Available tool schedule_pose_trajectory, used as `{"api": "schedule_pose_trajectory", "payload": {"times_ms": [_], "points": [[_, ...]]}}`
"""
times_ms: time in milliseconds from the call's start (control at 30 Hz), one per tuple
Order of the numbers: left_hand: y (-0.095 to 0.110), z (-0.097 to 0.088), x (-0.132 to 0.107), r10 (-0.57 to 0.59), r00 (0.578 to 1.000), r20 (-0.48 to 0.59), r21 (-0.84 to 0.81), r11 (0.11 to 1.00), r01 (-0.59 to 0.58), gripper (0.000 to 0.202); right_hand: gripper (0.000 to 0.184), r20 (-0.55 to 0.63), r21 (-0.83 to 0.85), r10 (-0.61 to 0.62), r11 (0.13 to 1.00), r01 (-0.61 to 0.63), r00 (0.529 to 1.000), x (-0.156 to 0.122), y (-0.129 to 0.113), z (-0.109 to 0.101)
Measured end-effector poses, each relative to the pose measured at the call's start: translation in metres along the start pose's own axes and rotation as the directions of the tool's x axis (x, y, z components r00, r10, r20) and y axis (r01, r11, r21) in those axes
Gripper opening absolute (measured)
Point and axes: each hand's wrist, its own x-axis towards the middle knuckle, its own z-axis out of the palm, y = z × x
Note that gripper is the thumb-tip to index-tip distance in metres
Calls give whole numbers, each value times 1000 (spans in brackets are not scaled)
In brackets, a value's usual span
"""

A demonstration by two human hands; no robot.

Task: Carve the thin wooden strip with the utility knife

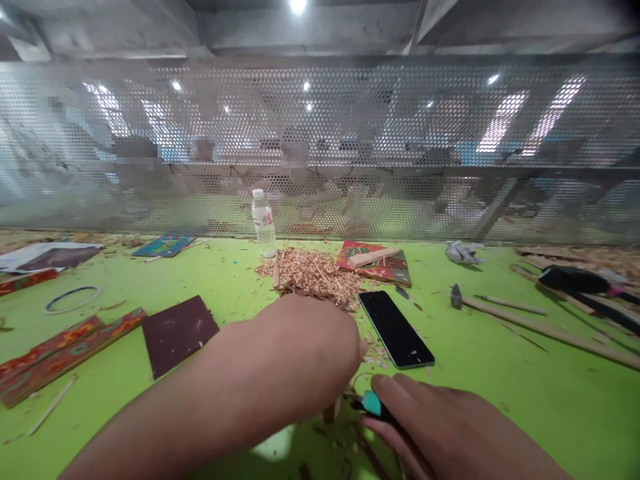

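My left hand reaches across the green table, fingers curled down over something small near the wood shavings; what it holds is hidden. My right hand lies low at the front and grips a tool with a teal and black handle. The tool's tip points toward the left hand's fingers. A thin stick of wood shows just under the left hand. A black phone lies face up just beyond both hands.
A heap of wood shavings and a water bottle stand behind. Dark sandpaper sheet and patterned boards lie left. Long wooden sticks and a black tool lie right. A perforated metal screen closes the back.
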Motion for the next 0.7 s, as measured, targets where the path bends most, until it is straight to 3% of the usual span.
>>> {"api": "schedule_pose_trajectory", "payload": {"times_ms": [133, 233, 400, 567, 700], "points": [[-5, -5, 3, -133, 991, -32, -138, 982, 127, 38, 12, 62, 52, -7, 999, 4, 998, 6, 7, -18], [-13, -8, 5, -153, 988, -10, -157, 976, 150, 39, 16, 105, 23, -26, 999, 23, 994, 1, 12, -30], [-37, -9, 10, -135, 986, 102, -120, 982, 146, 46, 46, 185, 141, 49, 987, -76, 982, -12, 18, -39], [-60, 9, 2, -176, 958, 228, -104, 973, 204, 55, 65, 247, 272, 220, 919, -286, 944, -4, 28, -36], [-74, 27, -11, -50, 934, 354, -251, 957, 146, 47, 67, 248, 353, 266, 871, -343, 931, 12, 36, -28]]}}
